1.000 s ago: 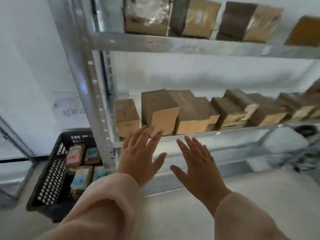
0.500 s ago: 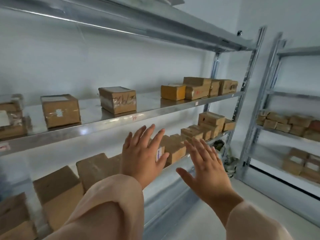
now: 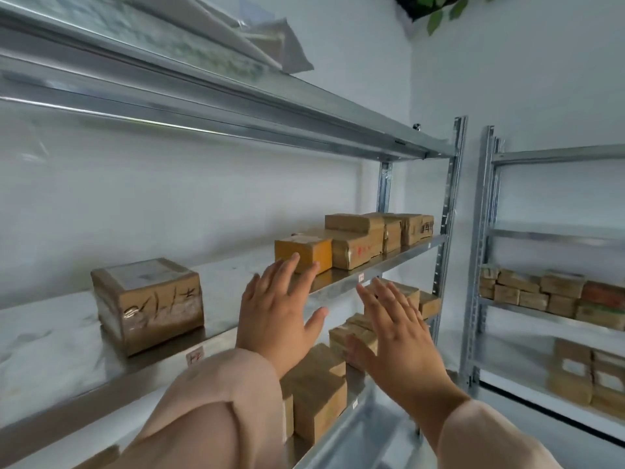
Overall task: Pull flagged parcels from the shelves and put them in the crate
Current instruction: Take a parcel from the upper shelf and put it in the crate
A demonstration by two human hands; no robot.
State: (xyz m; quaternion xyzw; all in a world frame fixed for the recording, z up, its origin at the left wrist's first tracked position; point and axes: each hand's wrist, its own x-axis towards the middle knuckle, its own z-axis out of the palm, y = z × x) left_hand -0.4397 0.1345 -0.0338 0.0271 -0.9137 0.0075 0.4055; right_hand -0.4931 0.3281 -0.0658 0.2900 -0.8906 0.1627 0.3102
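Two hands are raised with their backs to the camera before the metal shelves: the left hand and the right hand, both with fingers straight and spread wide, holding nothing. The left hand's fingertips lie over the lower front edge of an orange parcel on the middle shelf; whether they touch it cannot be told. A taped brown parcel with handwriting sits well to the left on the same shelf, apart from both hands. The right hand is lower, in front of brown parcels on the shelf below. Peach sleeves cover both forearms.
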